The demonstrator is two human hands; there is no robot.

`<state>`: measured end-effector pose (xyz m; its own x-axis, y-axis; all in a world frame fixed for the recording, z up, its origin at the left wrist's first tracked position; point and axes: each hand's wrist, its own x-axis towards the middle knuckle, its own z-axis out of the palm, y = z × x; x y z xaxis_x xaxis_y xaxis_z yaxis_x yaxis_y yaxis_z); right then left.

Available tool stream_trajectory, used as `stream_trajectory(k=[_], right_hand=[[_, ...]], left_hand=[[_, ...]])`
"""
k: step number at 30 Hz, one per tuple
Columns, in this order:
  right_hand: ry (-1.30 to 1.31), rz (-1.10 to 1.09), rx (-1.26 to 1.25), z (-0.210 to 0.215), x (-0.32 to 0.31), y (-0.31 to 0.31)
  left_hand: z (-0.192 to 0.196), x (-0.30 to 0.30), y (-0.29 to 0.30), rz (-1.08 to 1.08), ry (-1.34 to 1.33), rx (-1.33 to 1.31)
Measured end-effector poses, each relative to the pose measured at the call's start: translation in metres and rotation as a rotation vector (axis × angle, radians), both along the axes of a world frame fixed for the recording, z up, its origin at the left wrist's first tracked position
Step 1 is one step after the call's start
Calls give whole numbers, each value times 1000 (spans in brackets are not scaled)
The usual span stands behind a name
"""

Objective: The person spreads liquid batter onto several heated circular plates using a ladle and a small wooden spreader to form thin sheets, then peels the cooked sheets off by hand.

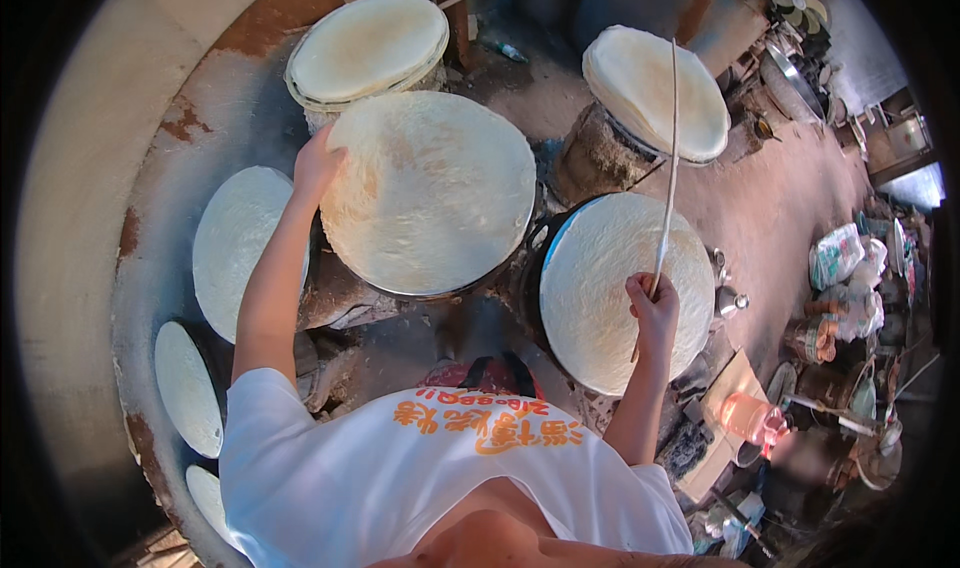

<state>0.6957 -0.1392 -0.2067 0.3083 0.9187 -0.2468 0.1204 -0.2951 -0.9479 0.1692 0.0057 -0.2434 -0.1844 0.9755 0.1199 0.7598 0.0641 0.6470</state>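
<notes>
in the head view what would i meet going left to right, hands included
Leftmost pale disc, left hand, large pale disc beside that hand, right hand, pinkish-orange container, plastic bags.

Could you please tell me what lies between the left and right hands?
The head view shows mainly the central pale disc, then part of the lower-right pale disc.

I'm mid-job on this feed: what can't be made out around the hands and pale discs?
All in the head view:
Thin stick: its gripped stretch, hidden by the right hand.
Disc at left: part of its right side, covered by the left forearm.
Lowest left disc: partly behind the white shirt.
Left hand: whether fingers reach under the central disc; too small.
</notes>
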Motion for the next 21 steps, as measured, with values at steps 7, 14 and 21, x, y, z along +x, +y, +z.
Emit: stream_trajectory(k=[7,14,21], right_hand=[[-3,125,46,15,69,22],[86,119,113,6,116,24],[167,70,151,-22,161,12]], left_hand=[[125,132,-52,112,444,197],[216,261,-53,29,729,44],[248,331,-44,-149,711,141]])
